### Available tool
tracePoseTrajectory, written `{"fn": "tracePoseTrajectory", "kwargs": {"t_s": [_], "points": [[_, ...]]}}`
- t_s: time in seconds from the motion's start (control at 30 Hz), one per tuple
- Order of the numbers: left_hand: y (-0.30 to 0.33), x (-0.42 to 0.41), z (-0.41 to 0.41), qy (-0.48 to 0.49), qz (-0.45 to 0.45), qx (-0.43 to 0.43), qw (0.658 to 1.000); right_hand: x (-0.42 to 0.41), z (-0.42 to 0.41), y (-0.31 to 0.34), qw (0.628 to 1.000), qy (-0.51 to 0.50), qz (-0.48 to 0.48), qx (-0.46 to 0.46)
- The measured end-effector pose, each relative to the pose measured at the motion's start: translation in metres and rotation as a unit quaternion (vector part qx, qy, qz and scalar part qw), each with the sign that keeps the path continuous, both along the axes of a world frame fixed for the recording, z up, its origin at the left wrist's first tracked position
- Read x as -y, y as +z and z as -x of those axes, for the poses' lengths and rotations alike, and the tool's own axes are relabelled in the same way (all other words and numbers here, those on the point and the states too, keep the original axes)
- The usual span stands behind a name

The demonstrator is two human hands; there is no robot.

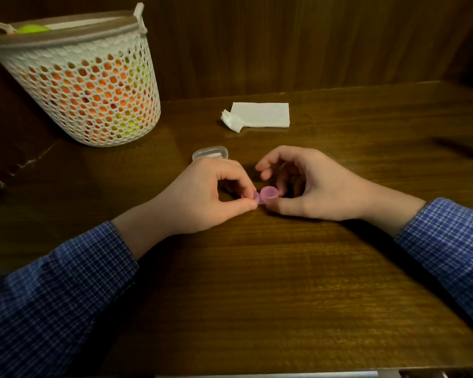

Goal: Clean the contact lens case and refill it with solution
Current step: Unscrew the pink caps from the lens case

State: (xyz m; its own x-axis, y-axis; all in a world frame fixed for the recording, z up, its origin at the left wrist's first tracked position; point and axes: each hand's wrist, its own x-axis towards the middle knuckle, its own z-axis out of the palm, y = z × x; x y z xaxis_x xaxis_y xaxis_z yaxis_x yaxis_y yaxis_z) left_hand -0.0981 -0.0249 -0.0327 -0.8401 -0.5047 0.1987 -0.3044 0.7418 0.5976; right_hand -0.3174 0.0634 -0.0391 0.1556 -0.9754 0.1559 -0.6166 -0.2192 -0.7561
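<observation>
Because the pink contact lens case (265,197) is so small and smooth, we judge it could slip or flip from our fingers, spilling whatever liquid it holds onto the wooden table (257,282). Our left hand (202,197) pinches one end of the case between thumb and curled fingertips; our right hand (309,184) steadies the other end with its thumb, fingers arched above it (whether they grip it, we cannot tell). The case is translucent plastic with round cups, lying low between our fingertips. Just beyond our left fingers sits a clear plastic box (210,153). Farther past the fingers lie a flat folded tissue (262,114), a crumpled wad (232,121), and a white perforated basket (93,85).
</observation>
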Motion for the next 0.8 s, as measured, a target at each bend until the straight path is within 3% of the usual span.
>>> {"fn": "tracePoseTrajectory", "kwargs": {"t_s": [0.23, 0.4, 0.5, 0.57, 0.63, 0.7, 0.8], "points": [[0.001, -0.001, 0.0, -0.002, -0.003, 0.002, 1.0, 0.0, 0.004, 0.003, 0.998, 0.029, -0.009, 0.056], [0.0, -0.002, 0.0, 0.0, -0.011, -0.001, 1.0, 0.005, 0.017, 0.01, 0.954, 0.008, -0.066, 0.293], [0.0, -0.002, 0.0, 0.004, -0.014, -0.001, 1.0, 0.007, 0.023, 0.011, 0.94, 0.002, -0.081, 0.332], [0.0, -0.002, 0.0, 0.005, -0.016, -0.003, 1.0, 0.008, 0.025, 0.009, 0.96, -0.029, -0.051, 0.272], [0.0, -0.002, 0.0, 0.006, -0.017, -0.002, 1.0, 0.008, 0.026, 0.006, 0.986, -0.076, 0.011, 0.147], [-0.001, -0.002, 0.0, 0.005, -0.017, -0.001, 1.0, 0.008, 0.027, 0.005, 0.992, -0.103, 0.056, 0.048], [-0.001, -0.001, 0.0, 0.004, -0.014, 0.0, 1.0, 0.01, 0.029, 0.003, 0.988, -0.139, 0.062, -0.032]]}}
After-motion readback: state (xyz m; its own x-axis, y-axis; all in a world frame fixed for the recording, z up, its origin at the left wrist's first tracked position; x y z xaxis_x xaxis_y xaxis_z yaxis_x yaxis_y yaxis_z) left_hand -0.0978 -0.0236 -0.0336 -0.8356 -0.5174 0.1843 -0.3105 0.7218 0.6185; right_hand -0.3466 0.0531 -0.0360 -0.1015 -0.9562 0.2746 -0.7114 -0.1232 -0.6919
